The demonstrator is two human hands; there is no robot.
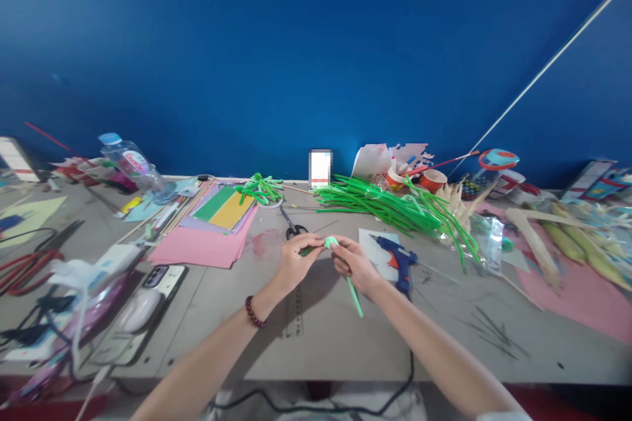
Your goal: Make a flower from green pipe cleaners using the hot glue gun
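Observation:
Over the middle of the table, my left hand (299, 255) and my right hand (353, 264) meet fingertip to fingertip. Both are closed on a light green pipe cleaner (354, 296). Its upper part is bent into a small coil between the fingers, and its straight tail hangs down below my right hand. A darker green piece (306, 250) shows under the left fingers. Scissors (295, 230) lie just behind my left hand, and a clear ruler (295, 316) lies below it. A blue glue gun (402, 260) rests on white paper to the right of my right hand.
A pile of green pipe cleaners (380, 202) lies at the back. Coloured paper (197, 243), a plastic bottle (131, 161) and a phone (168, 276) are on the left. Dark thin wires (494, 332) and corn husks (573, 237) lie on the right. A black cable (306, 408) hangs at the front edge.

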